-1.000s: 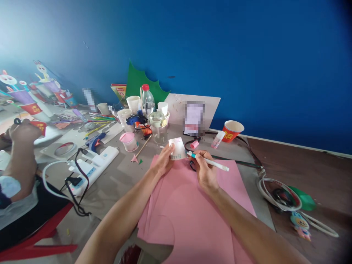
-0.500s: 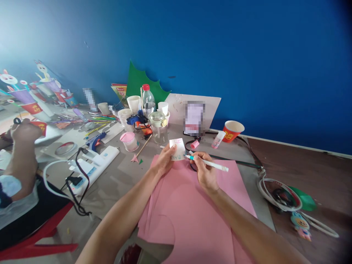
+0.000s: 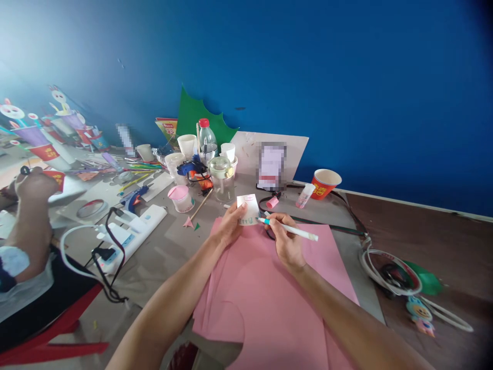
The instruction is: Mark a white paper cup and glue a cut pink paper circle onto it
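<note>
So the left hand (image 3: 231, 223) has the small white paper piece (image 3: 251, 208) pinched at its left side, over the far edge of the pink sheets (image 3: 277, 293), and the right hand (image 3: 287, 241) is closed round a white pen (image 3: 302, 232), tip right by the piece's lower corner. Those sheets give a flat stretch toward the table's (image 3: 370, 293) right edge. Past the hands it's tighter: pink roll (image 3: 272, 202), glue stick (image 3: 303, 198) and red cup (image 3: 321, 191) rightish, phone (image 3: 271, 165) and jar (image 3: 222, 185) ahead, power strip (image 3: 152, 220) left.
</note>
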{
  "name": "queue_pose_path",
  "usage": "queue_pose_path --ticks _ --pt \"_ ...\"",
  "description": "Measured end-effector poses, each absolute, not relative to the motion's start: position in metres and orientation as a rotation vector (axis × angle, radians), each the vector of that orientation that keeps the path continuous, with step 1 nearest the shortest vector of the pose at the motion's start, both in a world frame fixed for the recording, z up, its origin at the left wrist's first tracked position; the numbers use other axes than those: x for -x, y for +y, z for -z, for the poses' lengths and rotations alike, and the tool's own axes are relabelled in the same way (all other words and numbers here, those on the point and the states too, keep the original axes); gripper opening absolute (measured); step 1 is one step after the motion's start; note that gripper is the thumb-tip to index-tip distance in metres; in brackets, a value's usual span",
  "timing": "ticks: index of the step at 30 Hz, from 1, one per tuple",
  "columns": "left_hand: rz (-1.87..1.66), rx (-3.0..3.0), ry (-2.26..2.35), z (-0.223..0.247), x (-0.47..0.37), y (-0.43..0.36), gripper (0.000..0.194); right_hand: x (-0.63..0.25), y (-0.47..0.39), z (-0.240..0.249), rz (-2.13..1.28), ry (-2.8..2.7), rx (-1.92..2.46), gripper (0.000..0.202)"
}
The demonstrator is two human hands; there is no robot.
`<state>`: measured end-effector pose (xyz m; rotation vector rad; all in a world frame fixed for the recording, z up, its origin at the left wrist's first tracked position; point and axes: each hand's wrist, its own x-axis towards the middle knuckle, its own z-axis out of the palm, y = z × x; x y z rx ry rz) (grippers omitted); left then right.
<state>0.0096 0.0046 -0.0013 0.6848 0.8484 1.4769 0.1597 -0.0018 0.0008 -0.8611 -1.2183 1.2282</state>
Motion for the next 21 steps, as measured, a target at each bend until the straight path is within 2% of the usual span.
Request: queue_pose_path --ticks 21 --pt "-1.483 -0.664 0.82 0.0059 -0.0084 0.0056 0.042 -0.1594 -0.0022 -0.0037 -1.216 -1.256 0.882 0.018"
